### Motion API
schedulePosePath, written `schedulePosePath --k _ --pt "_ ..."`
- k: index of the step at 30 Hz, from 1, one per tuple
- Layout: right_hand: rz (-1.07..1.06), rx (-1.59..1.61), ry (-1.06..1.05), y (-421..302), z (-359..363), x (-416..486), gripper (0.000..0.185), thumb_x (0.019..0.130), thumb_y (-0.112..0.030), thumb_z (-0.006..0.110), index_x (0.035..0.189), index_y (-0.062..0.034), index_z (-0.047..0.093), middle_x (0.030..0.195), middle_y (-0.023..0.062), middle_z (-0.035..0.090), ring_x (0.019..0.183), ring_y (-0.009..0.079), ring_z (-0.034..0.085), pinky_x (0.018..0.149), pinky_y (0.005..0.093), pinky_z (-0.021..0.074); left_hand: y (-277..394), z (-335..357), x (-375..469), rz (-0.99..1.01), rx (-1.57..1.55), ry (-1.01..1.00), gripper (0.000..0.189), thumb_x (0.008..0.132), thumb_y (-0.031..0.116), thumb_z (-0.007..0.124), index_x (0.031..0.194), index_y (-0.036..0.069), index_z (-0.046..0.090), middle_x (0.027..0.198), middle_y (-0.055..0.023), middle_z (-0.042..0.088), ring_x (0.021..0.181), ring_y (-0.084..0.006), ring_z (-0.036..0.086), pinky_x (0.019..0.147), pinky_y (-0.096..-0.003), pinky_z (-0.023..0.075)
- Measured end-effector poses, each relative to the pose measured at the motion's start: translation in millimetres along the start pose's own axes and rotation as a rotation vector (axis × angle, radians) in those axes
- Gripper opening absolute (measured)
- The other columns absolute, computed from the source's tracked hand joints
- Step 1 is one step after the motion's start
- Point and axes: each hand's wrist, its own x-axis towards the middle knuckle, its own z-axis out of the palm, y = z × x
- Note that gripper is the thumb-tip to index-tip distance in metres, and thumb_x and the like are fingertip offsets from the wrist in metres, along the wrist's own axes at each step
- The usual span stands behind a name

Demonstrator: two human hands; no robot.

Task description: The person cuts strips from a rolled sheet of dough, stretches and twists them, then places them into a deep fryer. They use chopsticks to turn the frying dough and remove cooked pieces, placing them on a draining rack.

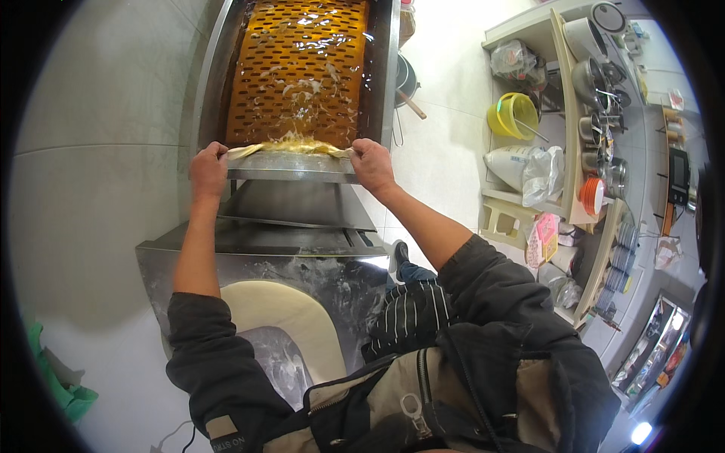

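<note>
My left hand (209,170) and my right hand (372,165) pinch opposite ends of a stretched strip of dough (303,147). The strip runs across the near end of a metal deep fryer (289,167), and its middle sags into the oil. Foam and pale bubbles rise around that middle part. Under the amber oil lies a slotted metal plate (300,73). Below my forearms, a long flat band of rolled dough (283,300) curves over a floured steel worktable (351,289).
Right of the fryer is a dark pan with a wooden handle (412,105). Shelving further right holds a yellow bucket (512,117), a white sack (512,167), metal pots (590,82) and orange stacked bowls (592,196). Green plastic (68,390) lies at lower left.
</note>
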Motion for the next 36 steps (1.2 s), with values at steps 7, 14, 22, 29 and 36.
schedulePosePath --k 7,14,22,29,36 --pt "0.080 0.054 -0.013 4 -3 -7 0.006 0.083 -0.006 0.062 0.084 0.0003 0.062 0.084 0.0226 0.064 0.084 0.0431 0.062 0.076 0.0497 0.0486 -11 3 0 0.023 0.038 0.023 0.006 0.084 0.010 0.071 0.086 0.006 0.073 0.088 -0.0146 0.071 0.083 -0.0315 0.068 0.075 -0.0430 0.0533" --pt "0.039 0.075 0.053 9 7 -8 0.006 0.081 0.000 0.059 0.087 -0.0010 0.061 0.088 0.0224 0.060 0.089 0.0446 0.059 0.078 0.0516 0.0476 -24 11 1 -0.091 0.027 -0.027 0.008 0.083 0.010 0.072 0.088 0.005 0.074 0.085 -0.0131 0.072 0.078 -0.0275 0.071 0.073 -0.0385 0.0547" --pt "0.055 -0.003 0.022 8 10 -3 0.005 0.081 -0.002 0.061 0.085 -0.0025 0.061 0.089 0.0191 0.060 0.089 0.0426 0.059 0.079 0.0508 0.0480 -20 11 5 -0.123 0.000 -0.010 0.007 0.084 0.011 0.072 0.087 0.005 0.072 0.085 -0.0136 0.073 0.079 -0.0296 0.071 0.073 -0.0409 0.0550" --pt "0.057 -0.036 -0.046 10 9 1 0.003 0.081 -0.005 0.062 0.082 -0.0028 0.061 0.086 0.0196 0.061 0.088 0.0409 0.061 0.077 0.0507 0.0490 -19 7 5 -0.133 0.058 -0.049 0.007 0.083 0.012 0.072 0.087 0.006 0.073 0.086 -0.0134 0.072 0.081 -0.0302 0.070 0.076 -0.0411 0.0546" --pt "0.095 -0.049 -0.050 10 11 -4 0.005 0.084 -0.007 0.063 0.088 -0.0039 0.064 0.093 0.0196 0.063 0.090 0.0416 0.062 0.080 0.0512 0.0494 -23 9 5 -0.132 0.093 -0.067 0.008 0.083 0.012 0.071 0.088 0.007 0.075 0.089 -0.0133 0.072 0.083 -0.0308 0.069 0.077 -0.0411 0.0544"
